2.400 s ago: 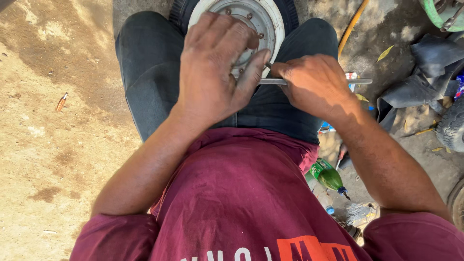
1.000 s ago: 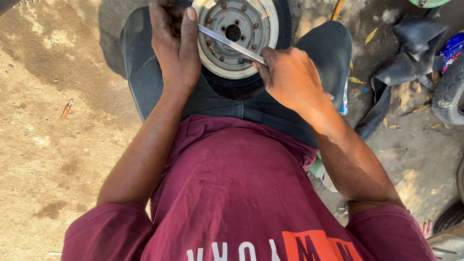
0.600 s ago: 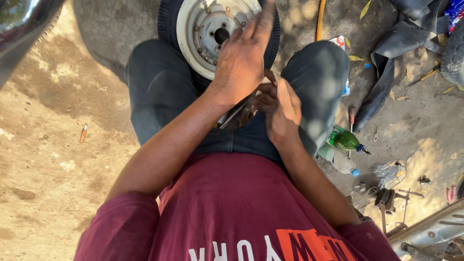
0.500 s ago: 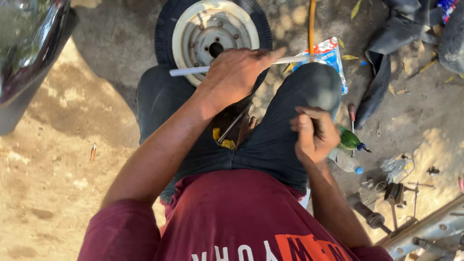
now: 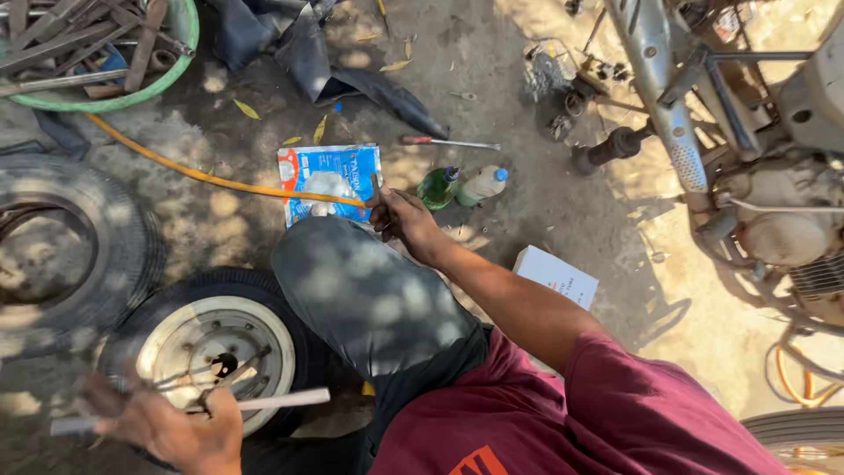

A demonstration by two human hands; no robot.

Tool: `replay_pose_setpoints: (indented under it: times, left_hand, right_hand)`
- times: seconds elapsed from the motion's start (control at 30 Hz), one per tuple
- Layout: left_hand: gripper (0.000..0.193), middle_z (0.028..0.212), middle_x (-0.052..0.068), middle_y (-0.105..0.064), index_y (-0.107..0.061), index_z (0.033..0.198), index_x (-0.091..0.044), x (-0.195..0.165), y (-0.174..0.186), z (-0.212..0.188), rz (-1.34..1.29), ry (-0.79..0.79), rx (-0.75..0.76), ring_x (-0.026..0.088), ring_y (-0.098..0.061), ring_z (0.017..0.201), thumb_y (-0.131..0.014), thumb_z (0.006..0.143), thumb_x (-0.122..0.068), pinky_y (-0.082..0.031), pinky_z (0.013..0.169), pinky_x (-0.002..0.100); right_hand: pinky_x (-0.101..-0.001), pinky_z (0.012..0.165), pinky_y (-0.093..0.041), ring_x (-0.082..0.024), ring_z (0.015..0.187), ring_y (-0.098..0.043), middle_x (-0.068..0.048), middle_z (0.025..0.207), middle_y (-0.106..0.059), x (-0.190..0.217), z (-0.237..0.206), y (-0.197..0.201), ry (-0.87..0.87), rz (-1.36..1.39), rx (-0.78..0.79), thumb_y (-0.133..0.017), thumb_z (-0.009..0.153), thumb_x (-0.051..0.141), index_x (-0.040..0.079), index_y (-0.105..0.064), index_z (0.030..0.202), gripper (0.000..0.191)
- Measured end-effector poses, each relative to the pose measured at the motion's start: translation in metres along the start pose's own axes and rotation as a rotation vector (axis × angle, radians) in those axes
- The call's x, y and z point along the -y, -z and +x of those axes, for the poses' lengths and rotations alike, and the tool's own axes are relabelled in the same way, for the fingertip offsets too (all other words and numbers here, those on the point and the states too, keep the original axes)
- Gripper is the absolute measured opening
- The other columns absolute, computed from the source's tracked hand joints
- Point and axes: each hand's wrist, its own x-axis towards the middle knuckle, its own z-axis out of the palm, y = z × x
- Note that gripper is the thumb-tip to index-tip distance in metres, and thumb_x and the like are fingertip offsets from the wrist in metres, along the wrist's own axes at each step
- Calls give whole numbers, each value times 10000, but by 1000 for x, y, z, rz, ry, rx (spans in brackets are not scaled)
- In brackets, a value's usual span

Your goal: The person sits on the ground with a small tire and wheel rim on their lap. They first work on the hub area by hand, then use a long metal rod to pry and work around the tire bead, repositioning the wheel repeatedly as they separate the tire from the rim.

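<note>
Left hand [image 5: 180, 431]: closed round pale flat bar [image 5: 264, 401], held across small wheel [image 5: 215, 352] w/ white rim, black tyre. Right hand [image 5: 406, 220]: grip on thin dark tool [image 5: 376, 186], just beside blue-white packet [image 5: 330, 180]. Nearby on dirt ground: green bottle [image 5: 437, 187], pale bottle [image 5: 482, 185], screwdriver [image 5: 448, 142], orange hose [image 5: 202, 174], white box [image 5: 556, 274], spare tyre [image 5: 70, 237], motorbike [image 5: 747, 149] at right.

Dirt ground [image 5: 545, 202], tyres [image 5: 66, 246] (one wheel), bottles [image 5: 438, 186], blue packet [image 5: 330, 180], screwdriver [image 5: 448, 142]

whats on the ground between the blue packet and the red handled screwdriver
In the head view, the right hand reaches in there, and past it lie a green bottle and a pale bottle.
</note>
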Motion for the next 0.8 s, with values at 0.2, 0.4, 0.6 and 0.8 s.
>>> replay_pose_setpoints:
  times: [0.2, 0.4, 0.6, 0.8]
  left_hand:
    - [704, 1655, 348, -399, -441, 1593, 57, -1, 2, -8, -282, 188, 99, 481, -364, 1566, -713, 996, -199, -324, 1283, 522]
    - [565, 1202, 123, -773, -591, 1520, -176, 2, 30, -2, -284, 419, 693, 349, -703, 1145, -608, 960, -249, -530, 964, 439]
    - [180, 1092, -12, -770, -704, 994, -182, -40, 12, -17, 50, -43, 168, 312, -684, 1155, -788, 908, -317, -443, 995, 548]
    - [315, 1339, 133, -682, -640, 1121, -38, -41, 5, -6, -305, 74, 152, 376, -588, 1271, -710, 867, -209, -441, 1084, 488]
  right_hand:
    - [-310, 651, -470, -171, 770, -599, -57, 892, -659, -123, -43, 66, -198, -987, 370, -605, 1010, 355, 38, -681, 1101, 338]
    - [-361, 699, -489, -239, 819, -628, -107, 934, -681, -139, -78, 96, -301, -1041, 397, -635, 957, 345, 43, -691, 1118, 346]
    - [-412, 748, -509, -306, 868, -657, -158, 977, -703, -146, -84, 97, -237, -1005, 331, -664, 903, 334, 49, -702, 1135, 370]
    - [-463, 797, -528, -374, 918, -686, -208, 1019, -725, -136, -60, 145, -108, -1041, 262, -694, 849, 324, 55, -713, 1153, 406]
